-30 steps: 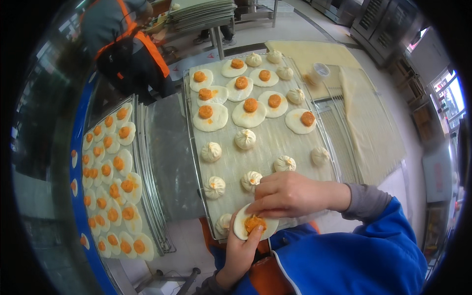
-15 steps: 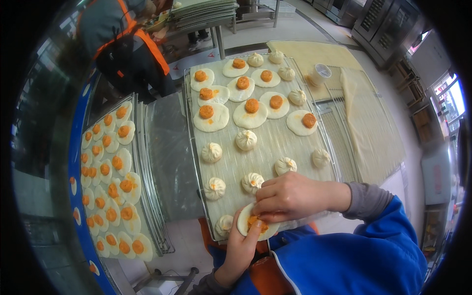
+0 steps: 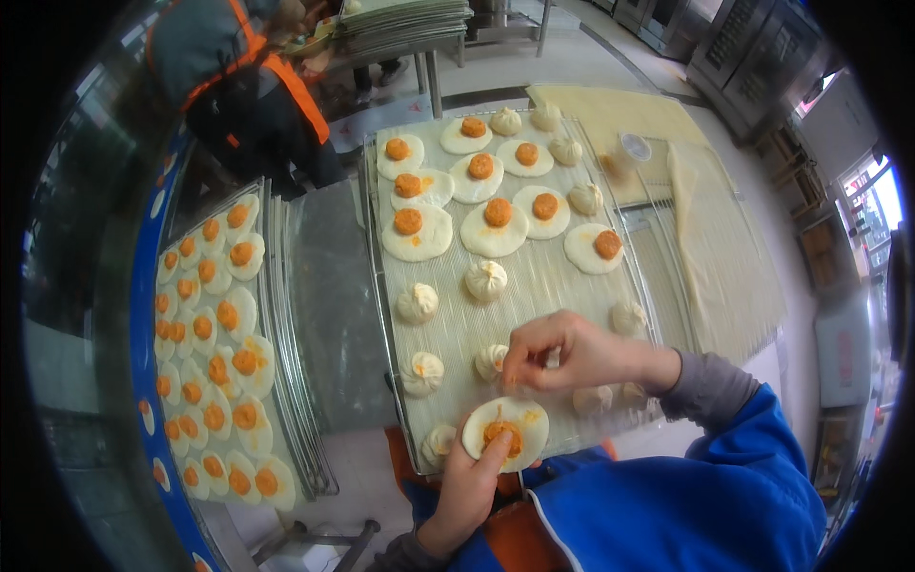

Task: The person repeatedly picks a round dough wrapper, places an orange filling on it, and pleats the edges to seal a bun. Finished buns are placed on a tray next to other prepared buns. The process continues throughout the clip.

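My left hand (image 3: 465, 498) holds a round, flat dough wrapper (image 3: 530, 419) at the near edge of the tray, its thumb pressed on the orange filling (image 3: 502, 439) in the middle. Just above it, my right hand (image 3: 579, 355) is raised, thumb and forefinger pinched; the fingertips look orange, and what they hold is too small to make out. Beneath and beyond both hands lies a lined wire tray (image 3: 457, 334). Pleated buns (image 3: 487, 280) stand on its near part and along its right side. Flat wrappers topped with orange filling (image 3: 495, 229) cover the far part.
Left of a grey surface (image 3: 329, 305), a second tray (image 3: 243, 315) carries many filled wrappers. A blue belt (image 3: 145, 334) runs beyond it. At right are a clear plastic cup (image 3: 629, 151) and a pale cloth (image 3: 715, 248). Another person (image 3: 248, 105) works at the far left.
My right hand has lifted off the wrapper and moved slightly up. The wrapper now lies more open, with its filling exposed. The bun tray appears slightly further right and nearer.
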`<action>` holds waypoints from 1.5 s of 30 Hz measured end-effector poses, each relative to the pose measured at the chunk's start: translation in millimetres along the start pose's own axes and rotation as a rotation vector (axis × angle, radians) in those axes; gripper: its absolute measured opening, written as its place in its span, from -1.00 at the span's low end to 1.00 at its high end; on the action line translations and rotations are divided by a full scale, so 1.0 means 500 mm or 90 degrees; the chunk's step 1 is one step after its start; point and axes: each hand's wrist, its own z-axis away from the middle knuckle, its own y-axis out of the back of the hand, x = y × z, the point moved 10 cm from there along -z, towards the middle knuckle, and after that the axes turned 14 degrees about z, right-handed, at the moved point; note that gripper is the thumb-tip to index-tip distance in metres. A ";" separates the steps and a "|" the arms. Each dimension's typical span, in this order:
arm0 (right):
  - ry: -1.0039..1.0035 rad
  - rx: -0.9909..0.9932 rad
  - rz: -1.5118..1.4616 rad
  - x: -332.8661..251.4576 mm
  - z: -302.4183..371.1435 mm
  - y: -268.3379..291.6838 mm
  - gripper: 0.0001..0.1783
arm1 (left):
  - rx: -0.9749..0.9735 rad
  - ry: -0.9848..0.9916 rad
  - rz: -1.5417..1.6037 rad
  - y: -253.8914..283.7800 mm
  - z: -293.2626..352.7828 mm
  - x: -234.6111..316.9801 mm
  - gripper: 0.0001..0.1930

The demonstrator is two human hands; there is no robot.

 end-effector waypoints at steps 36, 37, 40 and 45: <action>0.047 0.286 0.563 0.039 -0.008 0.142 -0.84 | -0.053 -0.025 -0.075 -0.021 0.034 0.006 -0.59; 0.032 0.277 0.481 0.031 0.000 0.138 -0.85 | -0.054 -0.034 -0.070 -0.024 0.035 0.011 -0.58; 0.055 0.151 0.240 -0.013 0.030 0.061 -0.83 | -0.052 -0.071 -0.081 -0.025 0.041 0.024 -0.59; 0.027 -0.015 0.091 -0.056 0.074 -0.057 -0.78 | -0.058 -0.119 -0.158 -0.025 0.056 0.027 -0.61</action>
